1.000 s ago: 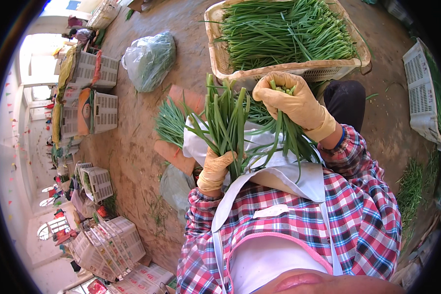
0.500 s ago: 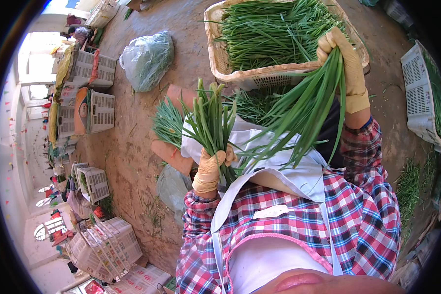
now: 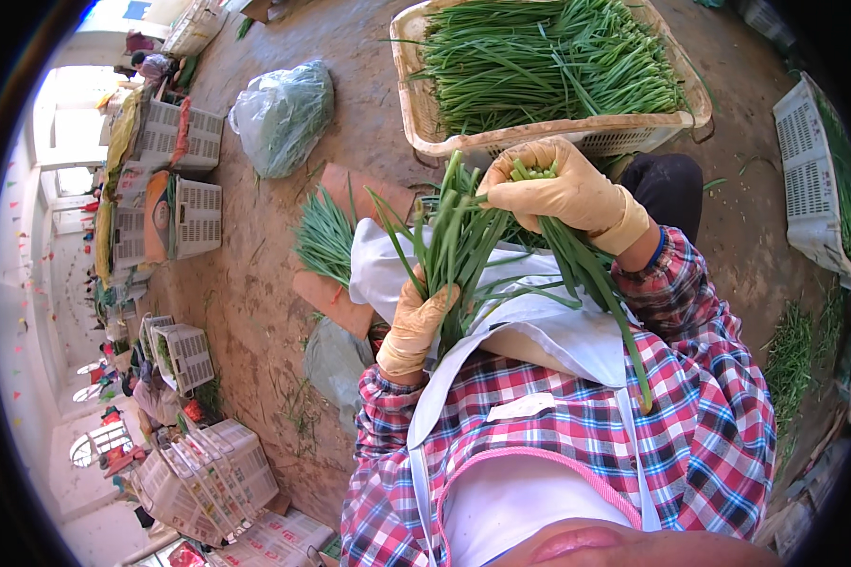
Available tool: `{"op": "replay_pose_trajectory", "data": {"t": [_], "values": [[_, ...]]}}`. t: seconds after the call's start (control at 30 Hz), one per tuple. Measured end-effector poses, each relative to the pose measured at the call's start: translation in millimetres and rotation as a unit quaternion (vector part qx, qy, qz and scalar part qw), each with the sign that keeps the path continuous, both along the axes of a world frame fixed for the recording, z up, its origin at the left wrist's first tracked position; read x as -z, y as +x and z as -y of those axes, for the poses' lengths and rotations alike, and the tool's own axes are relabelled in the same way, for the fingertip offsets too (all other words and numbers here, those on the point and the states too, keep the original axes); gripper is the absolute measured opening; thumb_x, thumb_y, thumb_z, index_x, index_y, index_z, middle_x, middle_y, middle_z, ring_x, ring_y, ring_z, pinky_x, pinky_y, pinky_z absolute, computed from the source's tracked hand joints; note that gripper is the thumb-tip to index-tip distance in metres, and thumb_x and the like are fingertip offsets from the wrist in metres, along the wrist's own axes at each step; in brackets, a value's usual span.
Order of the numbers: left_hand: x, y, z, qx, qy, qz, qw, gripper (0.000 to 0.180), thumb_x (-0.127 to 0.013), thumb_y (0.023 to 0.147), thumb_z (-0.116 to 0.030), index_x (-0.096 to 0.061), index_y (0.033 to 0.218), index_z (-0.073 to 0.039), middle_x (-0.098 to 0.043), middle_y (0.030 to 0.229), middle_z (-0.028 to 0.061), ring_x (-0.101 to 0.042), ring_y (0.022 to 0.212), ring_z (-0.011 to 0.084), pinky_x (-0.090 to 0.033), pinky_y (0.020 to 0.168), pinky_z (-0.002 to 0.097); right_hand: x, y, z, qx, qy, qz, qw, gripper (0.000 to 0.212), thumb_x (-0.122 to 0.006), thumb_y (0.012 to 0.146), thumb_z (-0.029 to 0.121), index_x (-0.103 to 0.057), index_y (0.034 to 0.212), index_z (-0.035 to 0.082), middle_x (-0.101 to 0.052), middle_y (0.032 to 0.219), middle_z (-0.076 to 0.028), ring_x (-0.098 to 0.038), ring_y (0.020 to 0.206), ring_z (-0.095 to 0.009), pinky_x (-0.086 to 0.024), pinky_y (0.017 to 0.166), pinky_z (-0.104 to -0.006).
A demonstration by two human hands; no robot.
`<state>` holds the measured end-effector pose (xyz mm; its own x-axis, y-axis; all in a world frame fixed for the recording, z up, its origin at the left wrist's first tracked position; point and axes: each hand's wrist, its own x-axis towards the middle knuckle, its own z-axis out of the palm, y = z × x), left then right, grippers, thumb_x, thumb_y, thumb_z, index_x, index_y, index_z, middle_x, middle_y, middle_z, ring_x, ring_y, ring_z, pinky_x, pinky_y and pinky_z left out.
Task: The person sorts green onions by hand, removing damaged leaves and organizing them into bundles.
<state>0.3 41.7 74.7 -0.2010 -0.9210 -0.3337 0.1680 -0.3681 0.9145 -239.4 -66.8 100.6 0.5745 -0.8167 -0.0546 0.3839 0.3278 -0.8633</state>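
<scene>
A person in a checked shirt (image 3: 690, 406) and pale apron (image 3: 586, 350) works here among crates, both hands gloved in cream, long thin greens gathered above the lap; the left hand (image 3: 414, 326) has its grip wrapped round the lower part of one bunch (image 3: 459, 246), pale stem ends pointing up, leaves spilling to either side; the right hand (image 3: 563, 189) has its grip curled into a fist round a second bunch (image 3: 591, 279), cut ends poking out above the fingers, leaves drooping across the apron. The right thumb and fingertips come up beside the left bunch's stems; whether they pinch a stem I cannot tell, as glove and leaf overlap.

The greens look light, firmer at the stems and floppy toward the tips; they would likely bruise if squeezed hard, and smooth leaves may slide past one another; the stem end seems the best place to take hold, with a loose, whole-hand wrap.

Just beyond the hands stands a crate (image 3: 624, 124) filled with laid-out greens; to the left, another pile (image 3: 326, 236) of greens lies beside the apron; farther off, a clear bag (image 3: 284, 118) rests on the brown floor (image 3: 246, 274).
</scene>
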Motion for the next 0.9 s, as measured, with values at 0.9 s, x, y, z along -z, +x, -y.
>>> {"op": "replay_pose_trajectory", "data": {"t": [0.9], "values": [[-1.4, 5.3, 5.6, -0.035, -0.013, 0.026, 0.999, 0.039, -0.067, 0.082, -0.032, -0.057, 0.105, -0.003, -0.063, 0.09, 0.0116, -0.052, 0.062, 0.0128, -0.041, 0.052, 0.0234, 18.1, 4.5, -6.6, 0.05, -0.174, -0.145, 0.973, 0.022, -0.061, 0.084, 0.018, -0.064, 0.073, 0.0, -0.055, 0.056, -0.001, -0.049, 0.051, -0.005, -0.039, 0.047, -0.0221]]}}
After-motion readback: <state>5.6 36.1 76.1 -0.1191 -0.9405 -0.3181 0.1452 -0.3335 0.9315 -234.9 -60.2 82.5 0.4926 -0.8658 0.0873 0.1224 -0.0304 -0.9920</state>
